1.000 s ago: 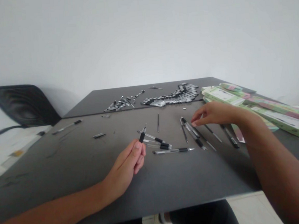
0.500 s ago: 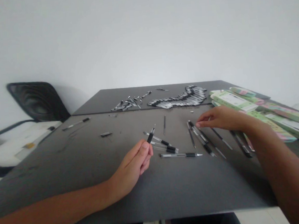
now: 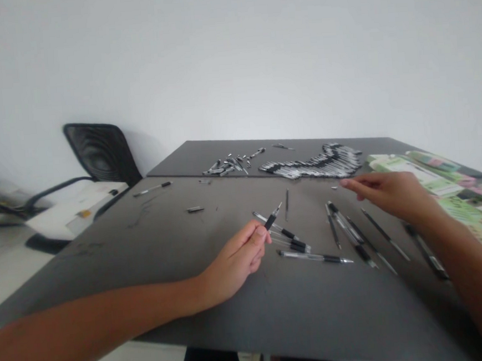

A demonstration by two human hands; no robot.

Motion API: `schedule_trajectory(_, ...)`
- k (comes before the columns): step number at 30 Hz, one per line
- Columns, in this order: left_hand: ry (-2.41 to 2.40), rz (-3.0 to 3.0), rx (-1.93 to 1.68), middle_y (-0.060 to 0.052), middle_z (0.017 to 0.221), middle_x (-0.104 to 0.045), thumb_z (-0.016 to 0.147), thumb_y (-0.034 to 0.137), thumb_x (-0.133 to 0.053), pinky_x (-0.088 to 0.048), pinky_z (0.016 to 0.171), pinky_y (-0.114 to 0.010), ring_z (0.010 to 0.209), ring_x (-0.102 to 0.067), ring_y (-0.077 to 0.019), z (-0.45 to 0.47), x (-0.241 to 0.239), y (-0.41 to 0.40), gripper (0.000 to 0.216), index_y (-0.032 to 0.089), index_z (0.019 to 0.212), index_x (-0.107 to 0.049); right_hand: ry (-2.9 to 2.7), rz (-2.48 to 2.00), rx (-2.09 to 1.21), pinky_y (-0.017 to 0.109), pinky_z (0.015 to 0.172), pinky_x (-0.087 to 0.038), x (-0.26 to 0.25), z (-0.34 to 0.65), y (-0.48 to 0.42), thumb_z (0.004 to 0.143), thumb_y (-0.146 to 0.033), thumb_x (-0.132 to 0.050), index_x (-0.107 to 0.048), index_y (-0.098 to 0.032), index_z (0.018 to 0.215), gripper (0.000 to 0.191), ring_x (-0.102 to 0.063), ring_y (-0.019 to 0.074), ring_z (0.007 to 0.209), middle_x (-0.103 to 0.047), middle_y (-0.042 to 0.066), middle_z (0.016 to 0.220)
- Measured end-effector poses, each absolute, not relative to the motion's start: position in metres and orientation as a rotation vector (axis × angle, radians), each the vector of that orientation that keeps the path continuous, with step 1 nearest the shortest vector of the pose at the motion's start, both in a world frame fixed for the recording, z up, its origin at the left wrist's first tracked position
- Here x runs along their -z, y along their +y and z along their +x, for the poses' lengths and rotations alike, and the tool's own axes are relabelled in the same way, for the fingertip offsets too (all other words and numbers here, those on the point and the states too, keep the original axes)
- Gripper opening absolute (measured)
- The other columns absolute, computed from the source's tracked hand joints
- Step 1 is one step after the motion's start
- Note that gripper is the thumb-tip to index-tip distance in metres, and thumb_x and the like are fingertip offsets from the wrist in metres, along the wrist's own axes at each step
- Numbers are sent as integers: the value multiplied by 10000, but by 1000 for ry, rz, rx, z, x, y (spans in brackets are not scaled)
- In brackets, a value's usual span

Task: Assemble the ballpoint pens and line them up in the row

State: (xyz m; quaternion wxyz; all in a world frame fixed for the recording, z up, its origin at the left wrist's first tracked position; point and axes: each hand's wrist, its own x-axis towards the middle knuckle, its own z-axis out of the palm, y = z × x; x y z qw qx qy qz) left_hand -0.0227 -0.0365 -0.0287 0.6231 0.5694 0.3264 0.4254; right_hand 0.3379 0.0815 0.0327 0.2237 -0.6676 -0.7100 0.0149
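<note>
My left hand (image 3: 239, 258) rests on the dark grey table (image 3: 154, 248) and pinches a short black pen part (image 3: 272, 218), its tip pointing up and away. Just right of it lie three pens (image 3: 300, 246) side by side. My right hand (image 3: 386, 192) hovers further back, fingers reaching left towards a small loose piece (image 3: 334, 186), and I see nothing in it. Below that hand lie several pens and thin refills (image 3: 354, 235). A thin refill (image 3: 287, 204) lies alone in the middle.
A long heap of pens (image 3: 318, 163) and a scatter of small pen parts (image 3: 231, 163) sit at the table's far side. Green flat boxes (image 3: 454, 186) cover the right side. One pen (image 3: 152, 188) and a cap (image 3: 195, 209) lie left. A black chair (image 3: 97, 153) stands beyond.
My right hand has lifted off the pens at the right and reached further back towards the small piece. My left hand still pinches the pen part. The view has swung to the left.
</note>
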Motion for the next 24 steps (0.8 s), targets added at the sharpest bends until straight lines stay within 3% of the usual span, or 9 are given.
schedule_trajectory(5, 726, 1293, -979, 93, 676, -346, 1100, 606, -456, -206, 476, -241, 521, -242, -95, -22, 30, -37, 432, 199, 972, -524, -1820, -1775, 13, 401, 687, -510, -28, 327, 78, 782, -852, -598, -858, -300, 1009, 651, -765, 327, 774, -810, 51, 762)
schedule_trajectory(8, 724, 1313, -970, 85, 692, -362, 1100, 635, -445, -238, 503, -249, 549, -274, -105, -23, 33, -38, 445, 210, 988, -513, -1796, -1702, 35, 462, 715, -552, -26, 309, 66, 833, -790, -628, -831, -333, 1080, 557, -758, 353, 793, -816, 76, 873)
schedule_trajectory(11, 728, 1359, -985, 70, 721, -374, 1115, 622, -416, -272, 541, -261, 587, -307, -116, -25, 33, -38, 440, 217, 970, -506, -1931, -1554, 25, 482, 717, -577, -25, 284, 59, 933, -699, -611, -780, -352, 1149, 442, -728, 333, 772, -788, 99, 955)
schedule_trajectory(15, 770, 1448, -991, 52, 747, -405, 1142, 562, -361, -281, 577, -287, 618, -362, -129, -27, 26, -40, 410, 227, 935, -476, -2246, -1310, -36, 436, 712, -586, -31, 237, 80, 970, -640, -630, -778, -313, 1192, 423, -724, 283, 801, -780, 100, 1072)
schedule_trajectory(19, 810, 1505, -1011, 47, 745, -426, 1152, 516, -325, -301, 613, -302, 655, -398, -139, -28, 18, -42, 400, 228, 904, -450, -2613, -1115, -68, 397, 836, -585, -46, 168, 134, 1005, -547, -638, -807, -270, 1217, 388, -739, 232, 869, -766, 92, 1251)
schedule_trajectory(24, 857, 1510, -1030, 32, 742, -458, 1132, 520, -332, -319, 633, -315, 678, -442, -154, -26, 18, -40, 394, 229, 902, -461, -2815, -1086, 143, 388, 938, -557, -50, 84, 205, 1003, -389, -659, -829, -233, 1240, 330, -736, 222, 886, -752, 122, 1282)
